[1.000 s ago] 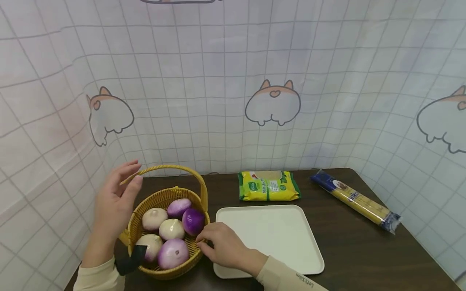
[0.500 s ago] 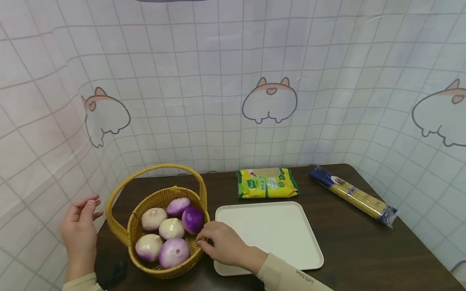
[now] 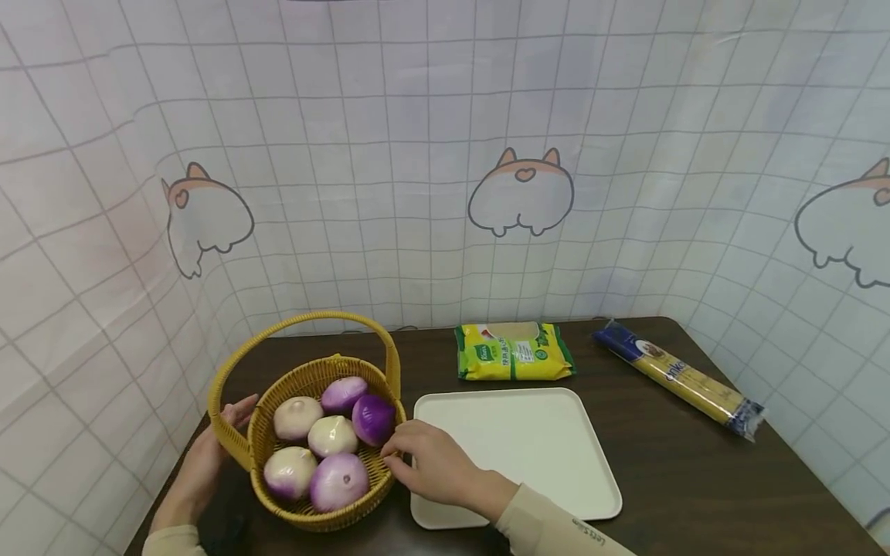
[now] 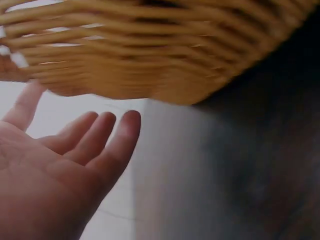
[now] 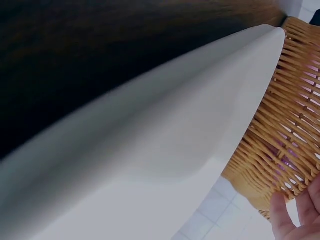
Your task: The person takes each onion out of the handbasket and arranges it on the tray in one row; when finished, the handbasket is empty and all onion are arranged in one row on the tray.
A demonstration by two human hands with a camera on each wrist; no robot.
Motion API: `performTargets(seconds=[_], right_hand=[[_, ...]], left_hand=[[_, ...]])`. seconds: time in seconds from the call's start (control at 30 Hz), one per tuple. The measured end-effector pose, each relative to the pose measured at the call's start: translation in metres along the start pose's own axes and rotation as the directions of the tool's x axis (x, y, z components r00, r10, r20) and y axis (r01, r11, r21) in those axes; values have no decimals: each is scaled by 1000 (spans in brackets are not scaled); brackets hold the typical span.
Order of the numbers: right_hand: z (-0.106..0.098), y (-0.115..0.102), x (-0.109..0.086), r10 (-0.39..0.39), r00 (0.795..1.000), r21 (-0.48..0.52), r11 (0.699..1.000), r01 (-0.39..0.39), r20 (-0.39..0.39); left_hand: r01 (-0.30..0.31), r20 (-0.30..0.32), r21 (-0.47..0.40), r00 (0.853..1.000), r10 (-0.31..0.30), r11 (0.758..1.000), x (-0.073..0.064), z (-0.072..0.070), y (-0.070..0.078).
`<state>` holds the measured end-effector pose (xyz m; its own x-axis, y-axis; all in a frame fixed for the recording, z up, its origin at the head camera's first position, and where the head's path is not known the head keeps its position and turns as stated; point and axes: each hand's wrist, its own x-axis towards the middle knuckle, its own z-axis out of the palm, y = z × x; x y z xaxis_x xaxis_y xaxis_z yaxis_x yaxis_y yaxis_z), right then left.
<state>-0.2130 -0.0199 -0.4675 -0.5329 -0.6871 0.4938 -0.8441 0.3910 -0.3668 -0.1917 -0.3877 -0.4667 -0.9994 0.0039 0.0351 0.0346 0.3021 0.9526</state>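
Note:
A yellow wicker basket (image 3: 327,519) with a tall hoop handle (image 3: 316,316) stands at the left of the table. It holds several onions, among them a dark purple onion (image 3: 373,419), a pale onion (image 3: 297,418) and a light purple onion (image 3: 338,483). My left hand (image 3: 208,455) is at the basket's left side, behind the handle's base. Its fingers are spread and slightly bent beside the woven wall (image 4: 130,55) in the left wrist view; contact is hard to tell. My right hand (image 3: 438,467) holds the basket's right rim, fingertips bent over it.
A white tray (image 3: 521,440) lies right of the basket, partly under my right hand. Behind it lies a yellow-green food packet (image 3: 514,351). A blue and yellow pasta packet (image 3: 681,378) is farther right. A white patterned curtain (image 3: 431,177) encloses the dark table (image 3: 695,479).
My left hand has moved from the basket's handle out to the left, then back in and lower to the basket's left side. The right hand has stayed at the rim.

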Motion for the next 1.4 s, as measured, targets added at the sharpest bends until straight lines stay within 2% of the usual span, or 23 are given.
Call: performTargets(seconds=[0.1,0.23,0.4,0.63,0.77,0.87,1.03,1.17,1.27,1.4], right_hand=[[2,1,1,-22,1000,2,1000,22,-14],[2,1,4,-29,1000,21,999,29,-12],[-1,-1,8,8,1000,61,998,-8,-7],[-3,-1,14,87,995,7,996,-86,-52],[-4,-2,19,192,981,-10,981,-192,-32],[-2,-3,24,275,961,-32,961,-275,-6],[1,-5,35,380,924,-86,923,-376,40],[6,-6,41,423,902,-115,904,-413,91],[8,-8,42,426,900,-181,896,-406,88],[6,-14,42,393,919,-296,881,-369,23]], left_hand=[[-26,0,-58,1000,26,998,2,5,-13],[-46,-60,-145,997,38,988,4,10,-24],[-55,-105,-254,994,29,966,4,17,-24],[-43,-162,-349,987,-15,936,1,24,-21],[-77,-188,-377,982,5,923,4,28,-23],[-84,-197,-388,980,6,918,5,30,-24],[-73,-233,-359,972,-13,930,7,33,-26],[-79,-246,-354,969,-12,932,6,35,-27],[-90,-238,-368,971,-1,925,4,36,-26],[-88,-229,-369,973,1,925,4,37,-25]])
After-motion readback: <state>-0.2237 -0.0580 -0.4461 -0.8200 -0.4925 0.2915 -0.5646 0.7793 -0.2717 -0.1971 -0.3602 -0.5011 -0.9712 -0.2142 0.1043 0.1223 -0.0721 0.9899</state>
